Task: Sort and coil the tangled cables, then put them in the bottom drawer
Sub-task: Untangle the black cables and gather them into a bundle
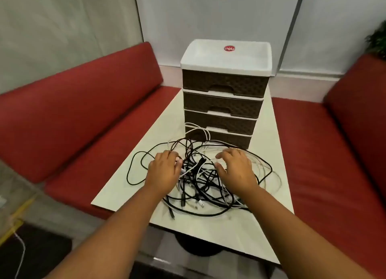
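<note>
A tangle of black and white cables (198, 178) lies in a heap on the cream table (208, 228). Behind it stands a drawer unit (224, 90) with four brown drawers and a white top; its bottom drawer (227, 139) is closed, with a white cable looped against its front. My left hand (164, 170) rests on the left side of the heap, its fingers curled down into the cables near a white plug. My right hand (236, 167) hovers over the right side with fingers spread and bent, thumb touching the cables.
Red cushioned benches (73, 115) run along the table's left and right sides, with pale wall panels behind. A black cable loop (135, 168) trails out toward the table's left edge. The table's black pedestal base (198, 247) shows below its near edge.
</note>
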Motion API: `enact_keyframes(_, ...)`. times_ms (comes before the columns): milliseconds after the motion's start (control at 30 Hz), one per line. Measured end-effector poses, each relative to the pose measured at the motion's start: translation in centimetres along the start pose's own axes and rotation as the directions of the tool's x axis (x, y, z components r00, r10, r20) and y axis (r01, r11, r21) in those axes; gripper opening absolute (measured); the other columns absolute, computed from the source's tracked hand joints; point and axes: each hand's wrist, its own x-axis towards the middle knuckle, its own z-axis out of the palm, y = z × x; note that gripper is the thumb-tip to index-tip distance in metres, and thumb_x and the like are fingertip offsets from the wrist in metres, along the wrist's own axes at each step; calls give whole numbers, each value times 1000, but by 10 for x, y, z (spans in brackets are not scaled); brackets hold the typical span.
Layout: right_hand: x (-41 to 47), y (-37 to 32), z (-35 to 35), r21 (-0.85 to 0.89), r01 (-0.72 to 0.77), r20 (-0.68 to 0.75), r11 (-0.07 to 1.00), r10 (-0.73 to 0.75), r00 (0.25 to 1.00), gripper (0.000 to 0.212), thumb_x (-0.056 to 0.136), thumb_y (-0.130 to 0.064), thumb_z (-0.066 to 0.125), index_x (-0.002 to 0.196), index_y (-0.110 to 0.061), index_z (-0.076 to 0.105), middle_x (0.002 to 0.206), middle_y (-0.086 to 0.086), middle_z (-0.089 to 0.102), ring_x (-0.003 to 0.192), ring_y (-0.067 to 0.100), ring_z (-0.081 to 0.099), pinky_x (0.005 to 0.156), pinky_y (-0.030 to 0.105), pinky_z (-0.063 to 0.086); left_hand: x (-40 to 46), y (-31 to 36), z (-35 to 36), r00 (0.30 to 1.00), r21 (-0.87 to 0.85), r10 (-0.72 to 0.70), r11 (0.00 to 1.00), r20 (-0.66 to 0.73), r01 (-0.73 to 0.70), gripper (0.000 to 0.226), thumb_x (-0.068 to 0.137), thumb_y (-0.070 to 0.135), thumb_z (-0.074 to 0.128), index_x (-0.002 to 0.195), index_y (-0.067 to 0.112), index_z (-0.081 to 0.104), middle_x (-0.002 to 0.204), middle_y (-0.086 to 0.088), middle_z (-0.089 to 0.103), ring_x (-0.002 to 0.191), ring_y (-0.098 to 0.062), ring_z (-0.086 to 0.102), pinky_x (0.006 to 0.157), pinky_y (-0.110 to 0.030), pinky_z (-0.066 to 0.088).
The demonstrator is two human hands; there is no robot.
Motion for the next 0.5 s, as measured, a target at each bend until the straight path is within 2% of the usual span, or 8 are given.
enact_keyframes(100,-5,-7,17,68,23,25,997,-24,999,18,92,-36,57,104,-28,67,110,-3,59,110,21,47,92,38,39,-18,-7,15,1000,-32,-16,999,9,16,29,100,36,42,111,18,61,113,0,59,107,-23,50,84,-37,40)
enact_keyframes(167,-12,-15,29,40,58,41,998,-60,997,14,90,-36,60,96,-28,71,99,-3,61,100,22,49,84,36,39,-30,-9,24,999,-39,-15,999,45,16,26,99,35,45,108,19,63,112,1,59,108,-22,48,84,-37,39)
enact_keyframes(300,-24,-25,49,-100,125,55,987,-120,991,19,84,-45,66,86,-28,73,90,-4,58,98,22,47,82,37,37,-37,-3,34,996,-84,28,996,86,-21,22,98,33,47,108,20,62,113,4,58,109,-20,45,85,-39,37)
enact_keyframes(400,-29,-28,58,-223,127,102,967,-107,989,31,75,-55,69,84,-25,74,90,-3,57,97,23,45,80,38,38,-37,-1,38,995,-154,57,987,87,-43,19,97,30,51,105,19,64,107,3,61,103,-20,47,82,-38,38)
enact_keyframes(500,-33,-27,63,-304,102,128,947,-65,990,31,69,-54,71,81,-25,74,88,-4,56,94,23,45,75,38,39,-35,-6,42,995,-222,50,975,90,-29,18,96,29,53,104,19,66,105,4,63,101,-19,48,83,-37,41)
